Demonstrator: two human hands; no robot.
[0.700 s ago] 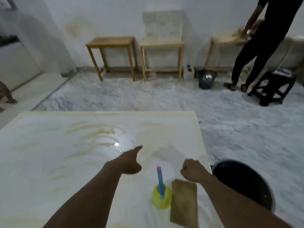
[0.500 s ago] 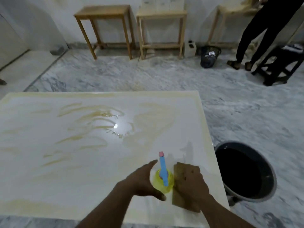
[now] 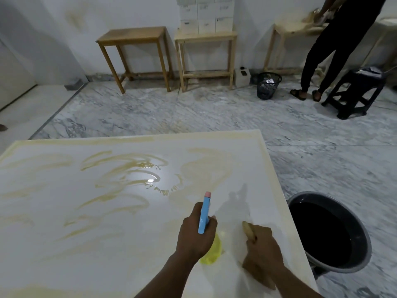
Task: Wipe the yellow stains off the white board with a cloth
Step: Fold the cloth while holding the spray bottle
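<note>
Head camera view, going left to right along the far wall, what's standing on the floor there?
Darker wooden table → paler wooden table carrying white boxes → small white container → black mesh wastebasket → black stool. The person in black overlaps the stool, so is left out.

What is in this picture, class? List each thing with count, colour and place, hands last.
White board with yellow stains: one, foreground.
Yellow plastic spray bottle with blue nozzle: one, in left hand.
Brown cloth: one, on board, under right hand.
Dark round tub: one, floor right of board.
Wooden tables: three, brown and pale, along wall.
White boxes: several, stacked on middle table.
Black mesh bin: one, floor by wall.
Black plastic stool: one, far right.
Person in black clothes: one, far right.
Hands: two; left grips bottle, right holds cloth.
</note>
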